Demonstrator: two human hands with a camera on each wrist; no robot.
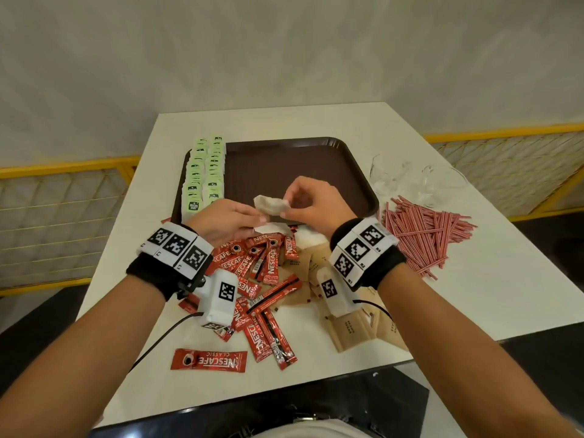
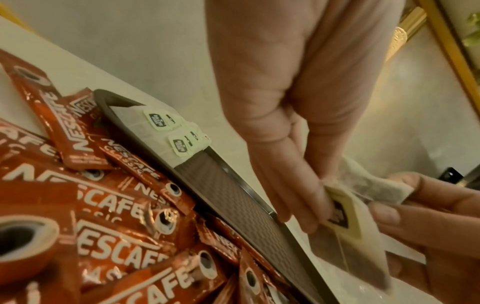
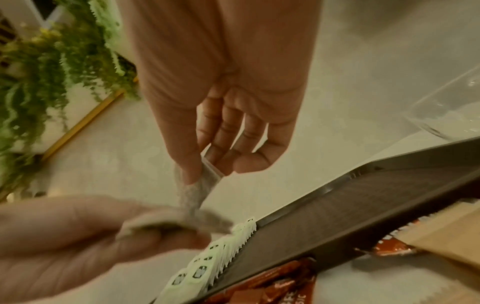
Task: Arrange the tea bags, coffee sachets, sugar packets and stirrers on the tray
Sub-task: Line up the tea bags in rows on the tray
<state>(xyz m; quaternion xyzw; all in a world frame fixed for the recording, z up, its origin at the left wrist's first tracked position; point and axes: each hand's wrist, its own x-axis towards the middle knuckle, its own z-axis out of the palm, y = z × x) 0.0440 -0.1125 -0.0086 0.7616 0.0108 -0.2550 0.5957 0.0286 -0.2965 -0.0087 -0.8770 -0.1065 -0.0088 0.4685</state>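
Tea bag (image 1: pixel 271 205) pinched by both hands, left (image 1: pixel 225 220), right (image 1: pixel 311 202), long axis left-right, above tray (image 1: pixel 354 165)

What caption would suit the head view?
Both hands, left hand and right hand, hold a pale tea bag above the brown plastic tray.

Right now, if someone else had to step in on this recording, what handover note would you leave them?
Left hand and right hand both pinch tea bags held over the tray's near edge.
Done: two rows of tea bags along the tray's left side.
Left: coffee sachets, brown sugar packets and stirrers all lie on the table, off the tray. Place the held tea bags first.
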